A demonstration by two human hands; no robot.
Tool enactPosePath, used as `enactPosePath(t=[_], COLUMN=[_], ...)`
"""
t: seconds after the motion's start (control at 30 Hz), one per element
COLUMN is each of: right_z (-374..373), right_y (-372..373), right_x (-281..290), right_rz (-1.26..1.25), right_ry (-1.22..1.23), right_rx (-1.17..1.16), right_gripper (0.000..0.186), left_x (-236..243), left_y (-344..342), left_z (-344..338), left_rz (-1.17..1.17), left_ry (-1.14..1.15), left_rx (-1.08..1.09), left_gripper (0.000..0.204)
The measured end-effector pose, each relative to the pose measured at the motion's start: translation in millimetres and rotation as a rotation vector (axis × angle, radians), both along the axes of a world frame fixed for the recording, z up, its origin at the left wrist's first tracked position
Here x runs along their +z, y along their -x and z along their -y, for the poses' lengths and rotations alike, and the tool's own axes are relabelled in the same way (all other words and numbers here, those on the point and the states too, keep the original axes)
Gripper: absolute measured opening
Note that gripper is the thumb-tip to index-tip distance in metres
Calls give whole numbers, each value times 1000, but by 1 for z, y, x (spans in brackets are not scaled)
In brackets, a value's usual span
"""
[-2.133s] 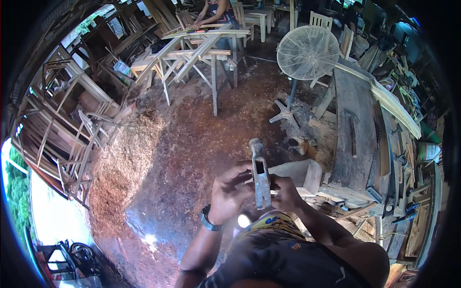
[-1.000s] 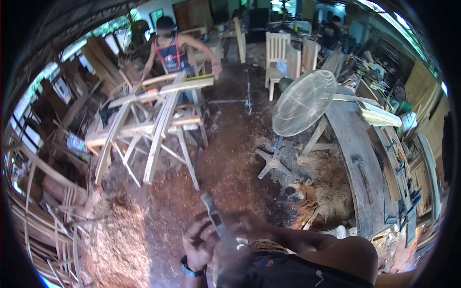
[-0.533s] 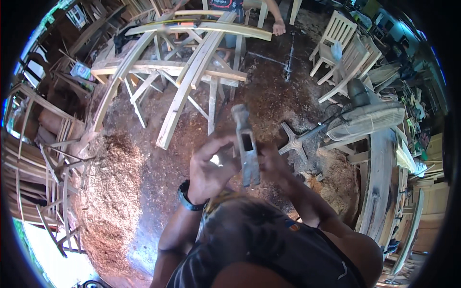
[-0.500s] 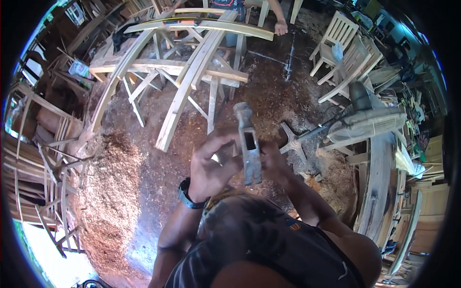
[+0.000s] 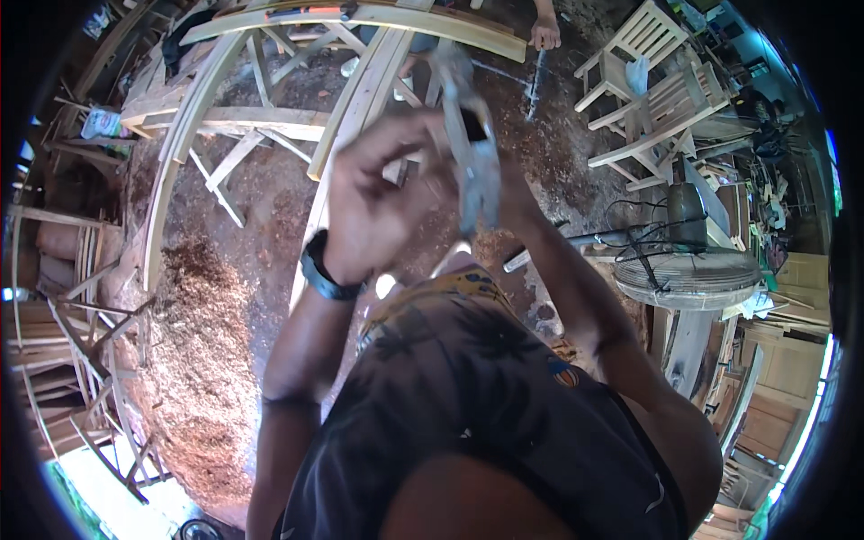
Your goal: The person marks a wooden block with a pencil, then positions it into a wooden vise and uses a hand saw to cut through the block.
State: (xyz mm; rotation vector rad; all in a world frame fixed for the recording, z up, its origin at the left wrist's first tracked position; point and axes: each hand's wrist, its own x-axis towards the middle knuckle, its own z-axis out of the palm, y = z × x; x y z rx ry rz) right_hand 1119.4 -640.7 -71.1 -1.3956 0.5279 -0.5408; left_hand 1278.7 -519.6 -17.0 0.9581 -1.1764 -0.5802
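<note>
A grey metal claw hammer head [image 5: 478,171] is held up in front of my body, its rectangular eye showing dark and its claw end toward me. Close behind its right side is my right hand [image 5: 513,193], closed on the hammer; its fingers are mostly hidden. Whether a handle runs down below the head cannot be seen. At the head's left side, my left hand [image 5: 371,202] has bent, closed fingers that reach up to the metal, smeared by motion. A pale spot shows between those fingers, too blurred to name. A dark watch [image 5: 322,270] sits on my left wrist.
Ahead stands a wooden trestle frame [image 5: 243,119] with long planks. Orange-and-black tools [image 5: 310,13] lie on its curved beam. Another person's hand [image 5: 544,34] is beyond. Wood shavings [image 5: 202,369] are heaped at left. A pedestal fan [image 5: 688,279] and wooden chairs [image 5: 630,76] are at right.
Both hands and the hammer head have moved upward in the view, away from my body. The view itself has shifted, and the trestle sits higher and further left.
</note>
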Motion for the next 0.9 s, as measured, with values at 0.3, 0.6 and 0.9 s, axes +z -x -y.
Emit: enactPosePath(t=[0.3, 0.6, 0.9], right_z=[155, 270, 294], right_y=[-92, -159, -191], right_x=[-5, -23, -40], right_rz=[152, 153, 221], right_ry=[529, 534, 540], right_rx=[342, 704, 809], right_gripper=[45, 57, 55], left_x=[-3, -7, -20], left_y=[-53, -47, -37], left_z=[115, 192, 210], left_rz=[-81, -117, -208], left_ry=[20, 28, -6], left_rx=[218, 588, 809], left_gripper=[41, 48, 55])
